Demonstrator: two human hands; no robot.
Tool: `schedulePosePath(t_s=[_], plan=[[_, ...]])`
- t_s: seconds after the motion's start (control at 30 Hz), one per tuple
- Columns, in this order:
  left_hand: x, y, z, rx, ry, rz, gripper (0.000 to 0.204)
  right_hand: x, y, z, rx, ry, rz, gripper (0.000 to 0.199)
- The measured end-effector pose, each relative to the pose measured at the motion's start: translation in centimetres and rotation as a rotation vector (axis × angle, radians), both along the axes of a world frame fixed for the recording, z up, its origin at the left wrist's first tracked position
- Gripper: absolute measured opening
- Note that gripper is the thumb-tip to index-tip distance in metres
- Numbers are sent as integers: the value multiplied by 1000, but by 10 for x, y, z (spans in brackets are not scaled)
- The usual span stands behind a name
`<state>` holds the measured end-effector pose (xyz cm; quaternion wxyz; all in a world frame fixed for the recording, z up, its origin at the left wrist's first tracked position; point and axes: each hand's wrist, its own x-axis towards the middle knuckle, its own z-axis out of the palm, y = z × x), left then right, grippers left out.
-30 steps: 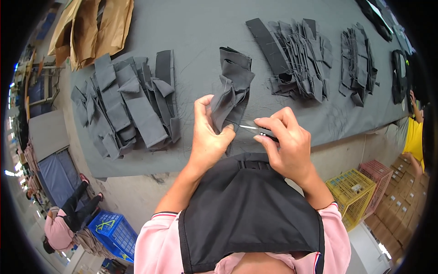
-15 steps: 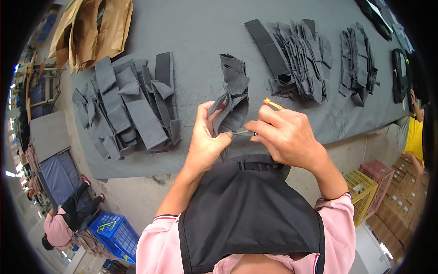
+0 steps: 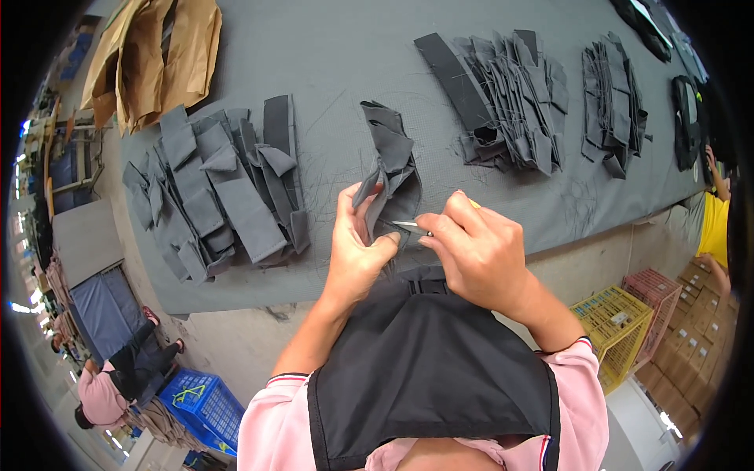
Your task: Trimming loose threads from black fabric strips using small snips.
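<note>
My left hand (image 3: 357, 250) is closed on a folded dark grey fabric strip (image 3: 393, 149), pinching its near end between thumb and fingers. The strip's far part reaches away over the table. In my right hand (image 3: 479, 243) I grip what look like small thread snips (image 3: 407, 225). Their pale metal tips point left, at the edge of the fabric beside my left thumb. Most of the handle is hidden in my fist; only a bit of yellow shows above the fingers.
Heaps of grey fabric strips lie on the grey-covered table (image 3: 330, 47): a left heap (image 3: 243, 204), a right heap (image 3: 510, 102) and a smaller one (image 3: 616, 110). Brown paper (image 3: 157, 63) sits far left. Crates (image 3: 616, 322) stand lower right; other people are at both sides.
The snips' tips have moved slightly up and left along the fabric edge. My right hand has turned, hiding the orange end that showed before. The left hand keeps its grip.
</note>
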<state>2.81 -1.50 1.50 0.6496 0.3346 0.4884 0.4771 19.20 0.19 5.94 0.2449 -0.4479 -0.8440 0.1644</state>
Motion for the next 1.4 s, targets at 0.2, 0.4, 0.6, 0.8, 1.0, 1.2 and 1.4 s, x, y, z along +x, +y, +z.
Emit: schedulePosePath(t_s=[0.2, 0.4, 0.6, 0.8, 1.0, 1.2, 1.4], plan=[[1, -2, -1, -41, -66, 37, 63, -3, 1, 7, -63, -121, 52, 24], [4, -2, 0, 58, -20, -9, 61, -9, 4, 5, -91, -96, 102, 21], [6, -3, 0, -57, -150, 56, 61, -10, 2, -4, -173, 169, -16, 22], [-1, 2, -10, -203, -261, 161, 45, 3, -5, -22, -532, 661, -293, 29], [1, 6, -4, -207, -472, 101, 41, -21, -3, -17, -476, 840, -241, 20], [-4, 11, -11, -179, -542, -12, 42, -33, -6, -30, -614, 944, -230, 30], [-6, 18, -9, -224, -903, 12, 44, -15, -17, -34, -459, 696, -307, 21]])
